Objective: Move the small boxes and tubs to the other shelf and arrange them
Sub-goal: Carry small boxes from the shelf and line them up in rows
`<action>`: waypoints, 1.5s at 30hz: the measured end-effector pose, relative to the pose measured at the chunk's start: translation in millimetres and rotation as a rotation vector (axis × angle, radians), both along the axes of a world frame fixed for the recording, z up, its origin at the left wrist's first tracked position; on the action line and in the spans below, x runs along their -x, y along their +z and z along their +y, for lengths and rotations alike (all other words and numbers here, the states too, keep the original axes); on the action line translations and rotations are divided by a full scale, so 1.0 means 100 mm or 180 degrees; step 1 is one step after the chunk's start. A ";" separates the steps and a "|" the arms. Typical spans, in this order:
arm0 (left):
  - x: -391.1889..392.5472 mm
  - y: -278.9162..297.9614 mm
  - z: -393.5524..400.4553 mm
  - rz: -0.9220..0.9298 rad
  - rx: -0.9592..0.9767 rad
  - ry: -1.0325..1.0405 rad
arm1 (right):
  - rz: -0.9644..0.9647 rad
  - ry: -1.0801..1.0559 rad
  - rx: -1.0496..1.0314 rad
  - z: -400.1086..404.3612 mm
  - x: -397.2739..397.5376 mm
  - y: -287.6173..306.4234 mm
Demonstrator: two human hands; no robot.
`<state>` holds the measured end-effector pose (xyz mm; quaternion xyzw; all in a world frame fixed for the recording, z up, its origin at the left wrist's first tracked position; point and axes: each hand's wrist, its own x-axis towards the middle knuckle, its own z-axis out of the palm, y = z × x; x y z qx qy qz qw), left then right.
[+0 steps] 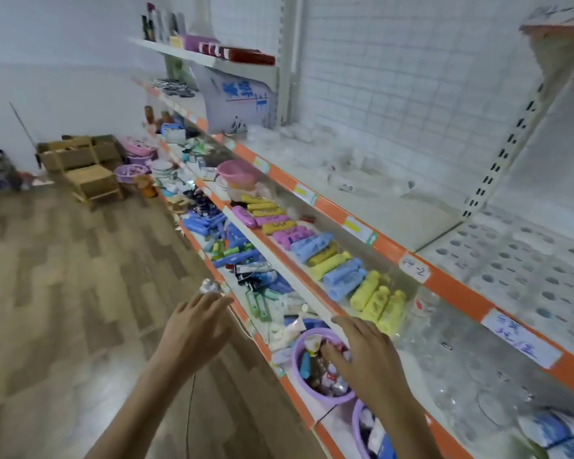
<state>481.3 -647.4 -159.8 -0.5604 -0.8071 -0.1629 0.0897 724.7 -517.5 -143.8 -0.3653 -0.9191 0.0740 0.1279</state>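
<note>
My right hand [365,356] reaches down into a purple tub [299,359] on the lower shelf, fingers among several small bottles and tubes; whether it grips one I cannot tell. My left hand [196,323] hovers in front of the shelf edge, holding a small white object [209,287] at its fingertips. A second purple tub [358,425] with white items stands to the right, partly hidden by my right forearm.
Shelves with orange edges [332,210] run away to the left. Rows of yellow, blue and pink bottles [342,270] lie on the middle shelf, a pink basin [236,172] further along. Toothbrush packs crowd the lower shelf. Wooden stools [93,183] and cardboard boxes stand on the floor.
</note>
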 end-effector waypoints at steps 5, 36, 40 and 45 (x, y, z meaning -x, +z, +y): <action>0.88 -0.03 -0.06 0.0051 0.0071 0.0232 | -0.0070 0.0380 0.0138 0.17 1.03 -0.03; 4.00 0.82 4.07 -0.0066 -0.0316 -0.1040 | 0.0574 -0.0548 -0.0626 3.68 3.49 0.82; 4.16 1.23 4.95 -0.0090 -0.0542 -0.1340 | 0.0666 -0.0601 -0.0572 4.30 3.66 1.09; 4.36 1.48 6.06 -0.0165 -0.0110 -0.1678 | 0.0331 -0.0706 -0.0268 5.01 3.95 1.22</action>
